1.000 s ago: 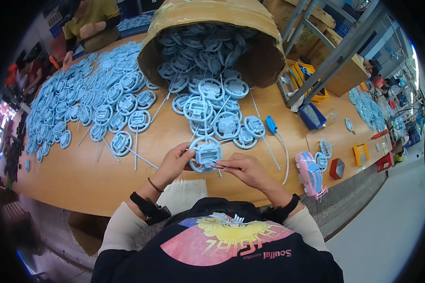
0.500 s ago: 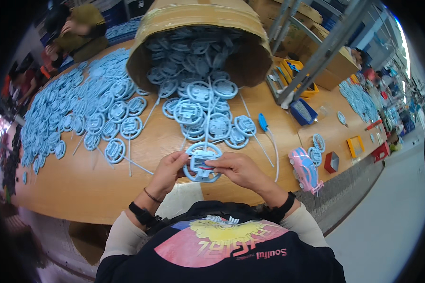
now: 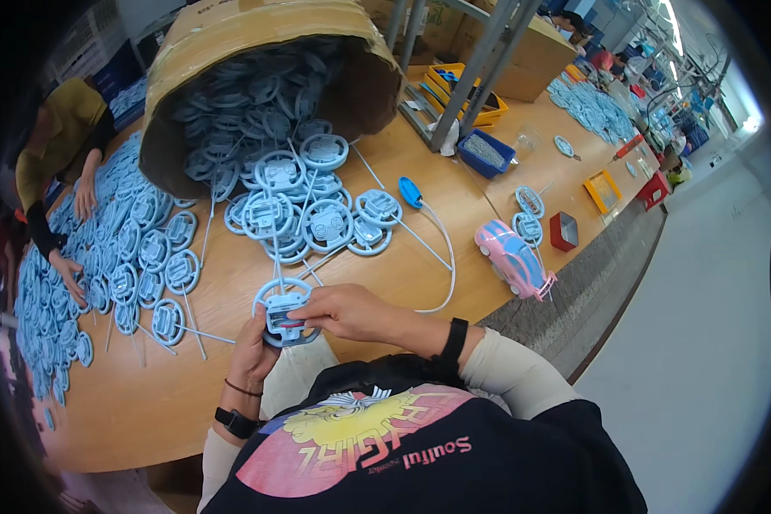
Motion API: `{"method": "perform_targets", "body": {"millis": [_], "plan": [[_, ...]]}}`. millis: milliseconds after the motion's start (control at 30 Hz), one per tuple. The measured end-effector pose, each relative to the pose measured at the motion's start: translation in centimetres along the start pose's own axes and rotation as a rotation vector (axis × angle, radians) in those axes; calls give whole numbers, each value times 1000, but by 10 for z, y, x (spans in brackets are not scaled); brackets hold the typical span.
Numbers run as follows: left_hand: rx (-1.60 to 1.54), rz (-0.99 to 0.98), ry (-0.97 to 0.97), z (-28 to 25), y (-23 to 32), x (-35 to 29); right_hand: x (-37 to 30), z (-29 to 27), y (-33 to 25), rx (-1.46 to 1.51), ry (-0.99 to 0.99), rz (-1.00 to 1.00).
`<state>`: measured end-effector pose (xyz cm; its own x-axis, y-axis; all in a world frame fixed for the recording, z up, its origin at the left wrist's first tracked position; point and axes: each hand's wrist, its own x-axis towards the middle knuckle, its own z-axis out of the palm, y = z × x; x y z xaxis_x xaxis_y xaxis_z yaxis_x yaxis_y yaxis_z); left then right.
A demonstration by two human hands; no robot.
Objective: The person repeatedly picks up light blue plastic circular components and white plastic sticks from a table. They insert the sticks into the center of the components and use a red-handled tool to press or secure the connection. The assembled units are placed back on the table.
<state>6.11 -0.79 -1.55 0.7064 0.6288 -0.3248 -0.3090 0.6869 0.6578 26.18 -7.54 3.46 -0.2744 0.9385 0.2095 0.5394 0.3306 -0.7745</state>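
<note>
A light blue toy steering wheel [image 3: 271, 301] with a thin rod is held near the front edge of the table, its open back facing up. My left hand [image 3: 250, 349] grips its left rim from below. My right hand [image 3: 347, 312] has its fingers closed over the wheel's right side, fingertips at the recess in its middle. Beside those fingertips a thin red wire [image 3: 292, 325] shows in the recess. What exactly the right fingertips pinch is hidden. Just beyond my hands lies a pile of similar wheels [image 3: 327, 224].
A large cardboard box [image 3: 274, 26] lies tipped, full of wheels. A cable with a blue end [image 3: 410, 192] curves to the right. Farther right are a pink toy car [image 3: 510, 257], a blue bin [image 3: 486, 154] and a red tray [image 3: 564, 231]. A co-worker's hands [image 3: 70, 274] reach into wheels at left.
My view has swung to the right, so the scene sits farther left. My right fingers have shifted over the wheel's recess. The co-worker's arms now reach into the left pile.
</note>
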Motion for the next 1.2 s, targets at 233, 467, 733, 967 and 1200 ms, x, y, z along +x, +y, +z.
{"method": "perform_targets", "body": {"millis": [233, 467, 733, 967, 1200], "plan": [[243, 202, 134, -118, 81, -27, -5, -6, 26, -3, -77, 48], [41, 371, 250, -136, 164, 55, -2, -24, 29, 128, -19, 210], [610, 48, 395, -64, 101, 174, -4, -33, 24, 173, 18, 259], [307, -152, 45, -30, 60, 92, -1, -25, 28, 76, 136, 186], [338, -42, 72, 5, 34, 23, 5, -26, 7, -128, 15, 144]]}}
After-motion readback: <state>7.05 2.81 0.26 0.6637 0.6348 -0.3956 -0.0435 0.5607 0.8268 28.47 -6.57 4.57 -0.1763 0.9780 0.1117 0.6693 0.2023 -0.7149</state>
